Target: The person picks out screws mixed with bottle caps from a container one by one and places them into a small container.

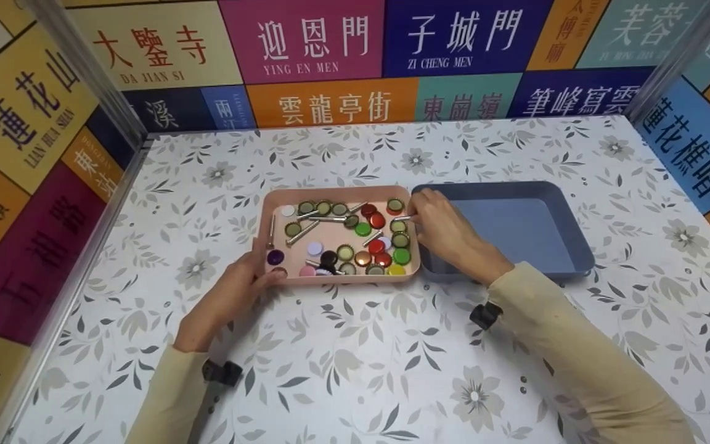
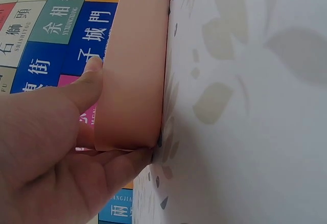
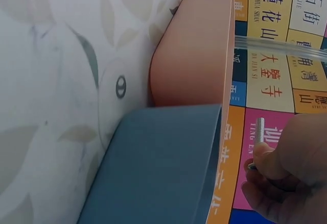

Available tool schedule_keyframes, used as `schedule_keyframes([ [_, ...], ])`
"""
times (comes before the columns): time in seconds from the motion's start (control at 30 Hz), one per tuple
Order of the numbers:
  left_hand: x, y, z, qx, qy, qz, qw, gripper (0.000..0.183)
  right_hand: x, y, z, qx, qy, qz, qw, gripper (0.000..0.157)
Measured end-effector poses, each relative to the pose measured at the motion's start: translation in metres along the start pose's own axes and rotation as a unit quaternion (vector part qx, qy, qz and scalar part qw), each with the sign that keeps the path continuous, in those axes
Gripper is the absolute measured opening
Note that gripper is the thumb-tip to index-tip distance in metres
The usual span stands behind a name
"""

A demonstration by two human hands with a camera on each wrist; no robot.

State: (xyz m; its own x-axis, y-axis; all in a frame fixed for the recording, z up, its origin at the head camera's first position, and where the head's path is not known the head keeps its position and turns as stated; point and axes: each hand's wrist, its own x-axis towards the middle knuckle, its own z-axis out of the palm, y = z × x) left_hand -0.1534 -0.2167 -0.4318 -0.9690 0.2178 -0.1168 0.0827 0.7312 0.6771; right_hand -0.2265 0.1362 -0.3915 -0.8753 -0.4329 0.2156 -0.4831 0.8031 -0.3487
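My left hand (image 1: 233, 293) grips the left end of a shallow pink tray (image 1: 330, 193), thumb at the rim and fingers around the outer corner in the left wrist view. Inside lie several bottle caps, among them a red cap (image 1: 377, 220), a green cap (image 1: 401, 256) and a purple cap (image 1: 275, 257), mixed with silver bolts (image 1: 302, 233). Between thumb and fingers my right hand (image 1: 444, 231) pinches a bolt (image 3: 260, 129), its threaded end sticking out. That hand is over the adjoining ends of the pink tray and a blue tray (image 1: 515, 234).
The blue tray stands against the pink tray's right end, with its bare floor showing. Both trays rest on a tabletop (image 1: 361, 370) with a leaf and flower print. Panels with colourful lettered blocks (image 1: 312, 43) border the back and both sides.
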Motion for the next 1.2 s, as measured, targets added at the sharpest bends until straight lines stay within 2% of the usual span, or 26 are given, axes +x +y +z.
schedule_keyframes([
  [0.07,0.0,0.0,0.0,-0.001,0.003,-0.003,1.0,0.056,0.002,0.002,-0.003,0.001,-0.007,0.007,1.0,0.014],
  [0.3,-0.003,0.0,0.001,-0.001,0.005,0.019,0.9998,0.084,0.008,0.012,-0.008,-0.001,-0.006,0.005,1.0,0.013],
  [0.37,-0.003,0.0,0.001,-0.008,0.003,0.019,0.9998,0.086,0.01,0.016,-0.009,-0.003,-0.006,0.005,1.0,0.013],
  [0.83,-0.003,0.0,0.0,-0.007,0.008,0.02,0.9998,0.085,0.021,0.037,-0.018,0.002,-0.024,0.012,1.0,0.009],
  [1.07,-0.004,0.0,-0.001,0.014,0.007,0.014,0.9998,0.076,0.028,0.041,-0.023,-0.008,-0.056,0.019,0.998,0.006],
  [1.2,-0.003,-0.001,-0.001,0.009,0.007,0.015,0.9998,0.074,0.032,0.045,-0.024,-0.017,-0.063,0.024,0.998,0.006],
])
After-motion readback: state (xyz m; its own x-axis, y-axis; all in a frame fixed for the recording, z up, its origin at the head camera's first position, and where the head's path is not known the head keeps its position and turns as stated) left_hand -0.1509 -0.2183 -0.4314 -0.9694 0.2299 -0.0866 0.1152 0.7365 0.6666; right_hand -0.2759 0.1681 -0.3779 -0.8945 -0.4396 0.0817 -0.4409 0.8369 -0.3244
